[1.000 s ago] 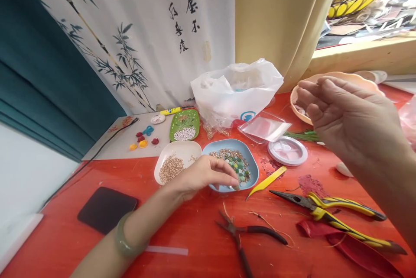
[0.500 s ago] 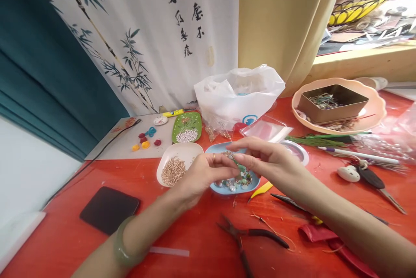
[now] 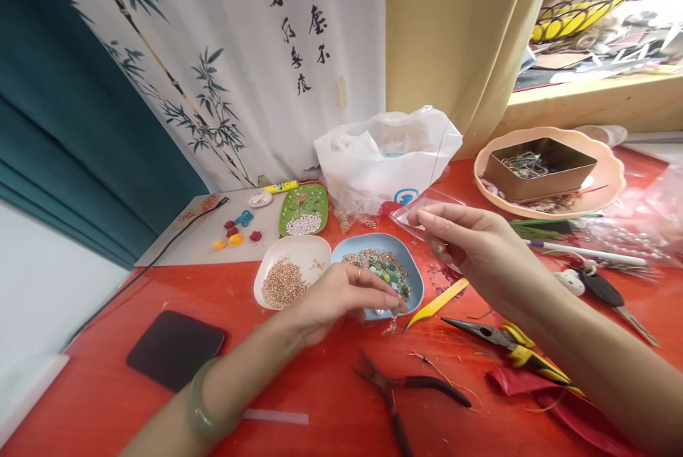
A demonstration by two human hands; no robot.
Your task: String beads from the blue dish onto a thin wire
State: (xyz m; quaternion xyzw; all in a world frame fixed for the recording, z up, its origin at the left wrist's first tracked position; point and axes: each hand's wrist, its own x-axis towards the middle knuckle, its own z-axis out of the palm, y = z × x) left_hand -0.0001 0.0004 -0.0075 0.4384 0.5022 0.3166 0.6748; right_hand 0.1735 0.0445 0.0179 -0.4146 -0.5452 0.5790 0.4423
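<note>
My left hand (image 3: pixel 341 300) is closed in a pinch at the front right rim of the blue dish (image 3: pixel 419 279). A small beaded piece (image 3: pixel 393 323) hangs just under its fingertips; most of it is hidden. My right hand (image 3: pixel 462 233) is raised to the right of the dish, thumb and forefinger pinched together. A fine line, which looks like thread (image 3: pixel 438 147), rises above those fingertips; its ends are hard to make out. Green and gold beads (image 3: pixel 381 266) lie in the blue dish. Beside it stands a white dish (image 3: pixel 261 268) of gold beads (image 3: pixel 285 282).
Yellow tweezers (image 3: pixel 435 306), yellow-handled pliers (image 3: pixel 512 347) and dark-handled pliers (image 3: pixel 392 386) lie in front. A black flat pad (image 3: pixel 176 349) is at left. Behind are a green tray (image 3: pixel 288 211), a white plastic bag (image 3: pixel 373 165) and a peach tray (image 3: pixel 608 186) holding a box (image 3: pixel 533 186).
My hands, together over the blue dish before, have parted. The right hand has moved right and up; the left has shifted slightly toward the dish's front edge.
</note>
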